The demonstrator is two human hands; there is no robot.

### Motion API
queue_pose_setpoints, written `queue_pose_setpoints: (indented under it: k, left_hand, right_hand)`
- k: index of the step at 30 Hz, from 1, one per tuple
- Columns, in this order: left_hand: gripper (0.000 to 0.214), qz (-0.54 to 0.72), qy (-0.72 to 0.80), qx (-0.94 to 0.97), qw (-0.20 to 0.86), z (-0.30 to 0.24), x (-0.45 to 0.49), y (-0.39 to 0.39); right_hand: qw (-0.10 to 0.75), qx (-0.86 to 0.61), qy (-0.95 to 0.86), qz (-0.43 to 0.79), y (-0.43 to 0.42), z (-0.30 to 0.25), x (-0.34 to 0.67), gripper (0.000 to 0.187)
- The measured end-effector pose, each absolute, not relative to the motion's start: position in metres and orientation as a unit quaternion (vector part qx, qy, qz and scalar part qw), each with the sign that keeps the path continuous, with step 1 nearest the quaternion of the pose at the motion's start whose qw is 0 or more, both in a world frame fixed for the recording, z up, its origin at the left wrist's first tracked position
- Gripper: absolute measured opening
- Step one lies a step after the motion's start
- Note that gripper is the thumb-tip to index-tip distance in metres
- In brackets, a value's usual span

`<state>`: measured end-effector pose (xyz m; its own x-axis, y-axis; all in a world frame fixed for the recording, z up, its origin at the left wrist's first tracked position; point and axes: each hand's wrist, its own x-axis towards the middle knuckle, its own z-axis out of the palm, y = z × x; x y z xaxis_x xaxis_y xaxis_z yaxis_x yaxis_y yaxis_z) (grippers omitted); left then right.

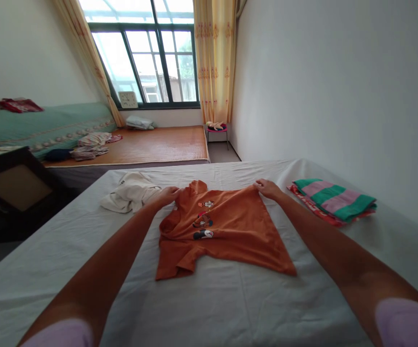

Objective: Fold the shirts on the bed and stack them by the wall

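An orange T-shirt (234, 217) with printed cartoon figures lies spread sideways on the white sheet, its neck to the left and its hem to the right. My left hand (170, 194) pinches the shirt at its far shoulder, near the collar. At the far corner of the hem, my right hand (266, 188) has its fingers closed on the fabric. The near sleeve and near hem corner rest flat on the sheet. Just beyond my left wrist is a crumpled cream garment (131, 193), partly hidden by that hand and forearm.
Folded clothes, with a green and pink striped piece (335, 197) on top, lie right of my right forearm. The white-sheeted surface (216, 308) borders the wall. Beyond it are a mat-covered bed (161, 144), a small stool (217, 129) and a dark cabinet (20, 193) at left.
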<state>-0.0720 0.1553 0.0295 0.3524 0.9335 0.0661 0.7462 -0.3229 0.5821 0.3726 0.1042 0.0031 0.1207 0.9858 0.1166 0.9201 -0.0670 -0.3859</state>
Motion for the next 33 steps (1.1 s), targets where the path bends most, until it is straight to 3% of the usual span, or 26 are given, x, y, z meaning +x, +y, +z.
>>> queue_pose_setpoints:
  k: [4,8,10,13,17,22,25,29,33]
  left_hand:
    - [0.04,0.192,0.545,0.783,0.23,0.015,-0.046,0.181]
    - [0.024,0.201,0.499,0.805,0.249,0.017,-0.042,0.2]
    - [0.029,0.268,0.469,0.798,0.269,0.025,-0.046,0.21]
    - [0.04,0.39,0.455,0.747,0.287,0.038,-0.051,0.227]
    - [0.048,0.482,0.515,0.658,0.264,0.047,-0.043,0.248]
    - [0.059,0.514,0.571,0.582,0.266,0.045,-0.039,0.239]
    - [0.05,0.435,0.503,0.683,0.302,0.044,-0.058,0.198]
    - [0.033,0.177,0.351,0.837,0.38,0.043,-0.096,0.12]
    - [0.03,0.095,0.263,0.901,0.333,0.034,-0.12,0.059]
  right_hand:
    - [0.136,-0.758,-0.631,0.096,0.128,-0.006,0.363,0.048]
    - [0.093,-0.71,-0.666,0.206,0.131,0.002,0.37,0.025]
    - [0.155,-0.667,-0.674,0.276,0.133,0.01,0.379,0.021]
    - [0.312,-0.639,-0.635,0.304,0.142,0.02,0.389,0.023]
    - [0.418,-0.693,-0.563,0.171,0.168,0.024,0.387,0.023]
    - [0.375,-0.76,-0.53,-0.002,0.175,0.021,0.379,0.033]
    - [0.336,-0.709,-0.619,0.031,0.144,0.02,0.372,0.037]
    - [0.256,-0.554,-0.769,0.192,0.061,0.026,0.361,0.028]
    - [0.14,-0.48,-0.813,0.298,-0.027,0.034,0.366,0.034]
